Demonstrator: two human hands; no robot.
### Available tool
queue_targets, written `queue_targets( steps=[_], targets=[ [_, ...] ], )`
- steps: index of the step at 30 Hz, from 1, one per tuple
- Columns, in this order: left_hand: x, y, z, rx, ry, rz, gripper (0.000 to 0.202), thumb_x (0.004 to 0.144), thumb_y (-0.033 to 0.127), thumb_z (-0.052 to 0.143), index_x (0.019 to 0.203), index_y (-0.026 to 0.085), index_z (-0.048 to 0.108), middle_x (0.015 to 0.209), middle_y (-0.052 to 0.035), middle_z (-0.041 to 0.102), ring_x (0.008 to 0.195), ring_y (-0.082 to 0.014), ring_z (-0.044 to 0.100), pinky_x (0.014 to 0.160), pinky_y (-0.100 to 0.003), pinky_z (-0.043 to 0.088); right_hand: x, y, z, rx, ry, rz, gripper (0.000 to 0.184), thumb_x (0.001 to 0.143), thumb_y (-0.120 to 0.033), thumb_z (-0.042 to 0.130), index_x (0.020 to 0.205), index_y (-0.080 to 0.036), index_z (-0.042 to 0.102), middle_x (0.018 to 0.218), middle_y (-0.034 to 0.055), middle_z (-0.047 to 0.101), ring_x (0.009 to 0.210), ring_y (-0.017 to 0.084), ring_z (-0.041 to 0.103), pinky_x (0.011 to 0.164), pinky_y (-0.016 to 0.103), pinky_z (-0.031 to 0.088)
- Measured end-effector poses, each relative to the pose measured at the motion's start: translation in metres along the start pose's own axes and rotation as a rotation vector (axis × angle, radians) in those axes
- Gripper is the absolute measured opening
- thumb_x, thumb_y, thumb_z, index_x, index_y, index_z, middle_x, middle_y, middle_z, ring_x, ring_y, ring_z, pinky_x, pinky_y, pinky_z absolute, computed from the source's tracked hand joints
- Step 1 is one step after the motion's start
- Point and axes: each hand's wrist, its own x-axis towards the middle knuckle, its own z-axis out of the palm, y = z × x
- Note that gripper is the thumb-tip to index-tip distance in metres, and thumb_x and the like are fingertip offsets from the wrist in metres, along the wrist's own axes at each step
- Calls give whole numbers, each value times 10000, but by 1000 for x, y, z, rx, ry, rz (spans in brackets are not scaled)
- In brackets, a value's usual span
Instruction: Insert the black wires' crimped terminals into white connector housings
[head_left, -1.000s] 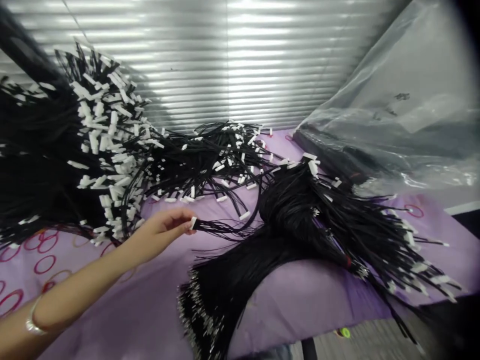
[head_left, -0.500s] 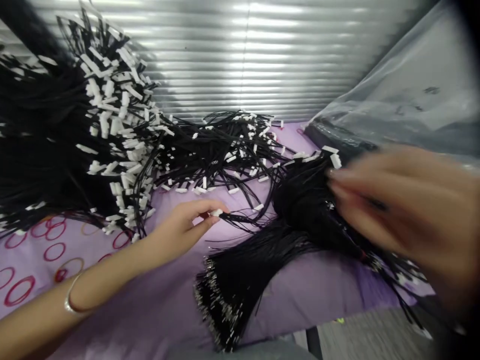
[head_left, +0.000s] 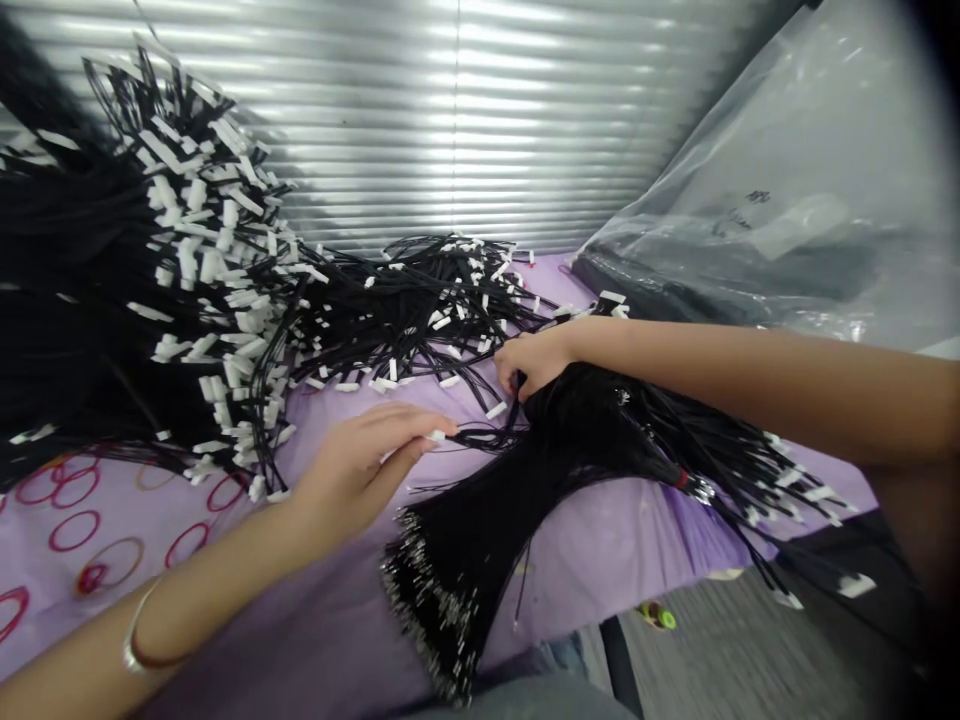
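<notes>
My left hand (head_left: 375, 455) pinches a small white connector (head_left: 436, 437) between thumb and fingertips; thin black wires run from it to the right. Over the near end of the dark wires, my right hand (head_left: 536, 362) has its fingers curled round some black wires, partly hidden by the hand. Below it lies a thick bundle of black wires (head_left: 480, 520), its metal-tipped ends fanned toward me. Further right, a red band (head_left: 681, 479) ties another wire bundle. A loose white connector (head_left: 496, 410) lies between my hands.
A tall heap of black cables with white connectors (head_left: 214, 265) fills the left. A lower cable pile (head_left: 405, 300) lies against the metal shutter (head_left: 450, 120). Rubber bands (head_left: 75, 530) are scattered on the purple cloth (head_left: 585, 570). A clear plastic bag (head_left: 750, 220) stands at right.
My right hand has swung left from the right side to the wires beside my left hand. My left hand still pinches the connector. The view has shifted slightly.
</notes>
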Motion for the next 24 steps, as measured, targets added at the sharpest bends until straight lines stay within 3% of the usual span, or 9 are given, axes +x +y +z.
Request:
queue_targets(
  steps=[2,6,11,15,17,19,20,21,24],
  targets=[
    [6,3,-1,20,17,36,204,812,101,534,979,179,623,962,16,699,922,-52,632,856,-154,501,-3,0,-2,46,-113,-7,257,507,-292,765,733,-199,688,706,-19,660,641,128,573,646,270,454],
    [18,12,-3,44,6,157,192,812,89,522,947,161,637,972,-2,697,948,-62,620,885,-170,495,-4,2,-4,81,-201,24,330,597,-320,729,899,-197,676,816,-5,669,670,128,581,648,273,450],
    [24,16,-3,182,69,203,208,808,94,534,971,166,642,1021,-20,681,956,-68,624,890,-166,503,-3,1,-3,30,-214,32,242,706,-404,661,765,-171,680,736,2,661,669,127,579,669,273,443],
    [24,-2,4,294,205,309,241,806,112,540,1024,189,612,1179,-42,610,1045,-112,597,957,-245,487,-18,2,-26,-80,20,119,388,801,-442,554,888,-76,647,841,71,663,797,157,594,765,302,437],
    [24,-16,18,208,214,182,324,832,180,514,1154,206,528,1310,-65,510,1165,-152,530,1024,-312,444,-39,2,-49,-139,162,169,486,825,-481,479,947,-31,616,916,86,650,910,173,588,842,310,418],
    [21,-28,39,85,167,-87,476,886,283,396,1345,188,311,1453,-124,308,1323,-202,363,1080,-386,380,-67,-3,-74,-211,325,231,601,806,-550,391,969,-9,596,971,71,628,1009,205,563,908,337,381],
    [18,-32,51,43,89,-236,525,916,318,275,1409,179,160,1499,-141,188,1385,-210,247,1111,-425,326,-83,-6,-86,-253,407,265,593,812,-552,385,1002,-30,592,993,80,622,1046,239,545,899,393,380],
    [15,-32,63,31,-16,-272,548,921,346,223,1422,143,133,1496,-173,181,1398,-238,208,1126,-478,275,-99,-10,-97,-293,480,306,602,808,-563,371,1016,-43,593,990,84,617,1064,281,532,860,447,380],
    [5,-20,92,38,-248,-246,676,869,474,351,1397,62,255,1460,-230,250,1379,-331,216,1094,-533,295,-150,-15,-116,-387,616,440,663,756,-603,309,963,-61,631,856,59,602,1040,353,529,714,464,361]
  ],
)
